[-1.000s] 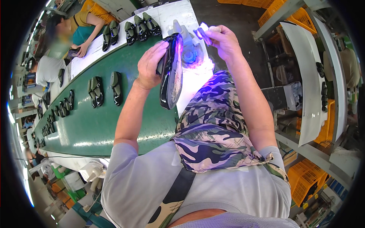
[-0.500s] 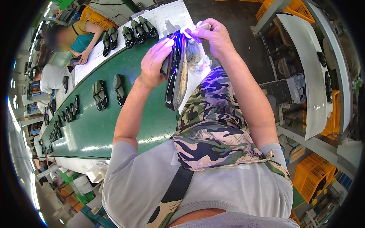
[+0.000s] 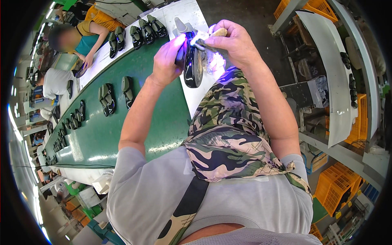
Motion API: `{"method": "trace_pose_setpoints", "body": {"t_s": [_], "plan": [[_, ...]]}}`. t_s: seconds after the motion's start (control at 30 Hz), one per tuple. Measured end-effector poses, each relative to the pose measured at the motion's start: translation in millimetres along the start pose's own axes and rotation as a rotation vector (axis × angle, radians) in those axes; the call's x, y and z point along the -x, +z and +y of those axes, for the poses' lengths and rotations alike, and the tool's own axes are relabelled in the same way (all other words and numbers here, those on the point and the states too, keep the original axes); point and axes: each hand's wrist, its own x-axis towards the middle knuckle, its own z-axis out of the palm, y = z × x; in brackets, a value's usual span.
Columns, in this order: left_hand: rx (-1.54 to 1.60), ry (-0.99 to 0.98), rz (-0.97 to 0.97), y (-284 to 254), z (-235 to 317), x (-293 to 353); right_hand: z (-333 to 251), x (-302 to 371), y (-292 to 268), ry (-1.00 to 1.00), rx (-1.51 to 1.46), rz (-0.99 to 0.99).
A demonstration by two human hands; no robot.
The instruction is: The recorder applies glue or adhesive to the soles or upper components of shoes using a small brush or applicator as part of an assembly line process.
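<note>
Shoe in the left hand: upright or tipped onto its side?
Tipped sideways: the shoe has its sole facing right, glossy upper facing left.

A person in a camouflage apron (image 3: 228, 151) grips a glossy black shoe (image 3: 189, 69) with the left hand (image 3: 168, 57); the right hand (image 3: 236, 44) holds a pale cloth (image 3: 200, 38) at its far end. Leftward, more black shoes (image 3: 127, 92) stand on a green tabletop (image 3: 159, 126). A co-worker (image 3: 85, 43) sits far left; orange crates (image 3: 335, 184) stand right.

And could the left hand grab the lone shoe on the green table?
Probably not without letting go: the left hand is holding a black shoe, though nothing seems to block its way to the lone shoe.
</note>
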Motion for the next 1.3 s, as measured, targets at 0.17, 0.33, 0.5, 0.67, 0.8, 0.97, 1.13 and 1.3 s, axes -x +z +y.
{"method": "trace_pose_setpoints", "body": {"t_s": [0.17,0.33,0.5,0.67,0.8,0.97,1.13,1.3], "plan": [[-0.003,-0.089,-0.066,-1,2,3,-19,6,7,-0.024,0.097,0.013],[0.108,-0.301,-0.266,-3,1,9,-20,1,4,-0.085,0.147,0.034],[0.254,-0.577,-0.607,-24,13,-3,-17,-8,4,-0.156,0.114,0.094],[0.47,-0.645,-0.734,-27,1,10,-5,-19,1,-0.223,0.183,0.163],[0.768,-0.772,-0.796,-28,-2,13,9,-26,-7,-0.276,0.257,0.151],[1.047,-0.905,-0.758,-29,-4,22,23,-26,-5,-0.281,0.406,0.132],[1.193,-1.01,-0.713,-30,-6,25,31,-20,-2,-0.222,0.415,0.094],[1.284,-1.116,-0.681,-30,-7,28,35,-10,2,-0.171,0.469,0.064]]}}
